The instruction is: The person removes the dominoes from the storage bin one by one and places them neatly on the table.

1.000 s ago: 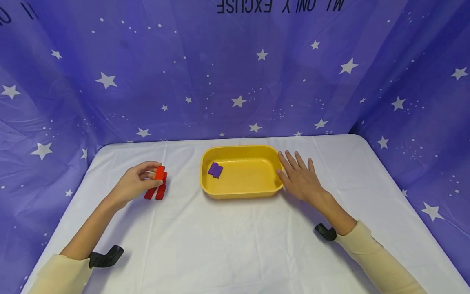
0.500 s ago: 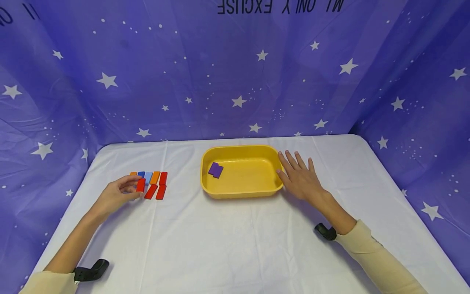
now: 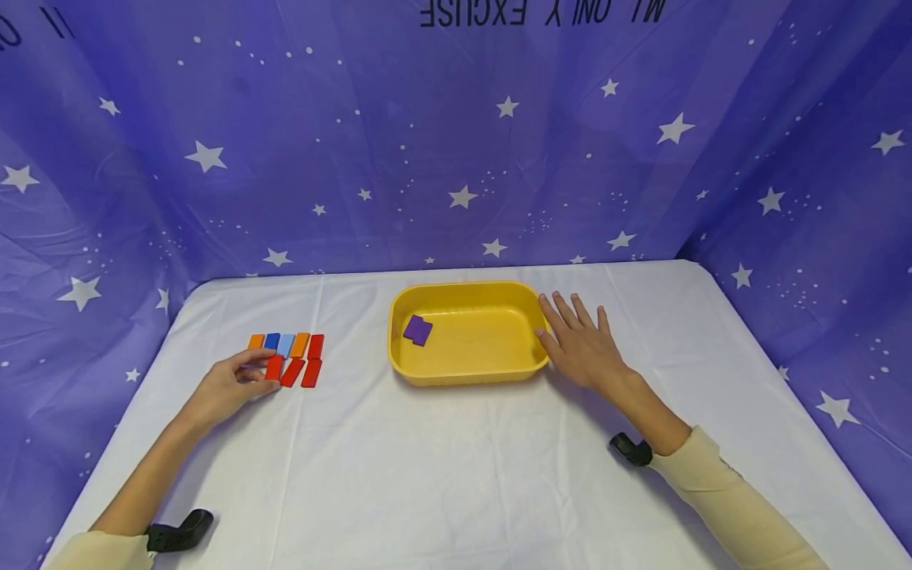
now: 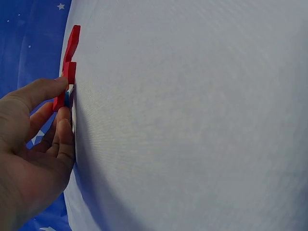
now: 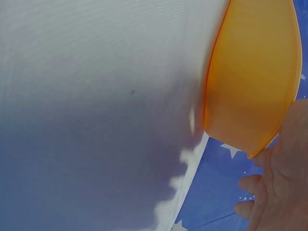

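Note:
At the left of the head view, my left hand [image 3: 219,391] pinches a small red tile [image 3: 274,367] between thumb and fingers, low at the left end of a front row. Two more red tiles, one slanted [image 3: 292,373] and one at the row's right end [image 3: 311,374], lie beside it. In the left wrist view, the thumb presses the red tile's [image 4: 58,101] edge. My right hand [image 3: 586,350] has its fingers spread, touching the right rim of a yellow tub [image 3: 466,378]. Two overlapping purple tiles [image 3: 420,332] lie inside the tub, toward its left.
Behind the red tiles runs a back row: an orange tile [image 3: 256,341], a dark blue one, a light blue tile [image 3: 286,345], another orange and a red tile [image 3: 317,347]. White cloth [image 3: 399,475] covers the table. A starry purple curtain [image 3: 399,158] hangs around it.
My left hand has moved left from the right end of the tiles with the red tile, then lowered it to the front row's left end. The right hand and tub have stayed still.

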A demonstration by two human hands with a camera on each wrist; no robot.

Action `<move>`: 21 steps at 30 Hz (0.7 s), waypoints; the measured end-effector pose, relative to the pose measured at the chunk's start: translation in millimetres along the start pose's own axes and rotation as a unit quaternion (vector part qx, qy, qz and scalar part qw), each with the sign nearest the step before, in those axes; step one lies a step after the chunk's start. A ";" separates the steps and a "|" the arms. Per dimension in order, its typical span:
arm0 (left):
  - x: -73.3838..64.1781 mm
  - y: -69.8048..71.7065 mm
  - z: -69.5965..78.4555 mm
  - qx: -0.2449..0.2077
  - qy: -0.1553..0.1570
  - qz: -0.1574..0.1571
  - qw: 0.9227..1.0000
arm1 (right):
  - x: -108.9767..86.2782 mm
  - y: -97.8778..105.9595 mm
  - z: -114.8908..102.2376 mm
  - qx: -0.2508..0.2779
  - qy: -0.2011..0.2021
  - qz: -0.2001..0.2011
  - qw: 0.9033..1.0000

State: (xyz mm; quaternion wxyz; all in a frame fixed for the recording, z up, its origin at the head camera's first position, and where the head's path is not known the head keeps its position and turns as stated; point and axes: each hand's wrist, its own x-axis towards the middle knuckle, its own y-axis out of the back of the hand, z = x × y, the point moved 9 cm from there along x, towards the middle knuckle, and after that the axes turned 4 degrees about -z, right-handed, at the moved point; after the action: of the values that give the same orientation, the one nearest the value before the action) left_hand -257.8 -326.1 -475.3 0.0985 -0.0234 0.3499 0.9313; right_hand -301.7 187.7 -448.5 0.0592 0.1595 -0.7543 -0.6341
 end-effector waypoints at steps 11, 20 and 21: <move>-3.5 1.2 -0.3 -0.004 -0.003 0.004 1.000 | -0.7 -0.9 -0.1 -0.001 0.000 -0.001 1.000; -2.7 -3.5 1.4 0.007 -0.003 -0.003 1.000 | -0.3 -0.2 0.2 0.000 -0.002 -0.002 1.000; -2.7 -3.6 1.5 0.008 -0.003 -0.003 1.000 | -0.4 -0.2 0.1 0.001 -0.001 -0.003 1.000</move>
State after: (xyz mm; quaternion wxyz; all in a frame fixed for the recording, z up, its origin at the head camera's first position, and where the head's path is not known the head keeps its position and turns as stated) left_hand -254.3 -322.9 -476.1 0.1026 -0.0204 0.3574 0.9281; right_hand -301.4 187.9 -448.7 0.0563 0.1610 -0.7544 -0.6339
